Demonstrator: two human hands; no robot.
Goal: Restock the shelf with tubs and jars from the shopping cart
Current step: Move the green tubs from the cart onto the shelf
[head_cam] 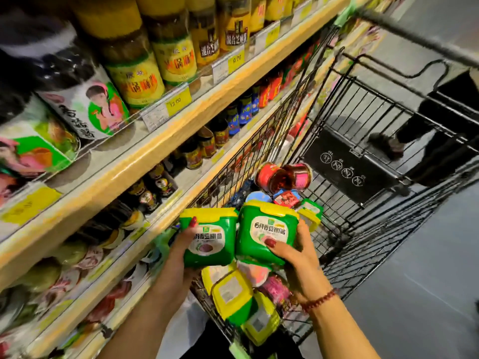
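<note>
My left hand [178, 257] grips a green tub with a yellow lid [212, 237] from below, thumb on its label. My right hand [293, 257] holds a second green tub [264, 226] beside it, thumb on the label. Both tubs are lifted above the black wire shopping cart [363, 229], and they touch side by side. More green and yellow tubs [233, 299] lie heaped in the cart's near end, with red jars [285, 176] on their sides further in. The wooden shelf [145, 161] runs along my left.
The top shelf carries yellow-lidded jars [134, 71] and pouches; lower shelves hold dark sauce jars [207, 143] and packets. Price tags line the shelf edges. A person's leg and shoe [388, 143] stand beyond the cart on the grey floor.
</note>
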